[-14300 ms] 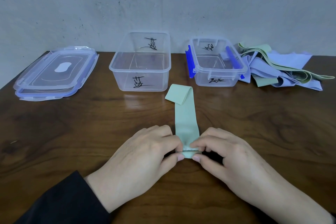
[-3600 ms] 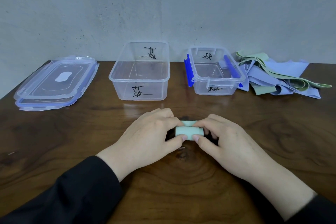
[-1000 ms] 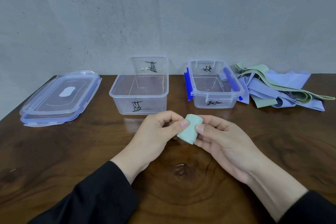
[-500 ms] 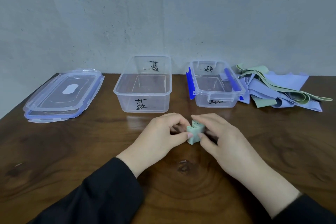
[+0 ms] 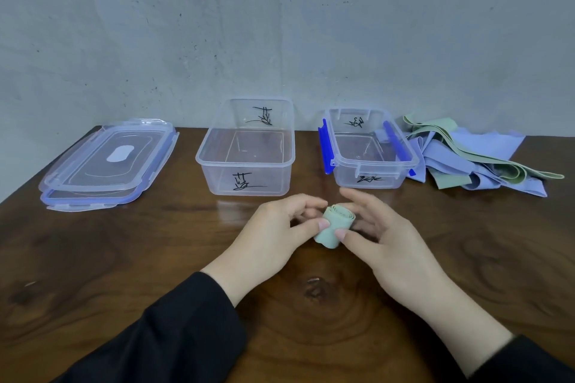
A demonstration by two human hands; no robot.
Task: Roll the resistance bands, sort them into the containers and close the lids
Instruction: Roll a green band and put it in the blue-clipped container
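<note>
A rolled pale green resistance band [image 5: 334, 225] is held between both hands just above the wooden table [image 5: 93, 258], its spiral end facing up. My left hand [image 5: 273, 233] pinches its left side with thumb and fingers. My right hand [image 5: 382, 236] pinches its right side with the thumb, the other fingers spread. Behind stand two open clear containers with black marker writing: a larger one [image 5: 245, 146] in the middle and a smaller one [image 5: 370, 149] with blue clips to its right. Both look empty.
Two clear lids [image 5: 105, 162] with blue-tinted rims lie stacked at the far left. A loose pile of green and lilac bands [image 5: 476, 158] lies at the far right behind the smaller container. A grey wall runs along the table's back edge.
The flat green band has been rolled into a tight roll. In the last second the roll has been turned in my fingers so its spiral end faces up.
</note>
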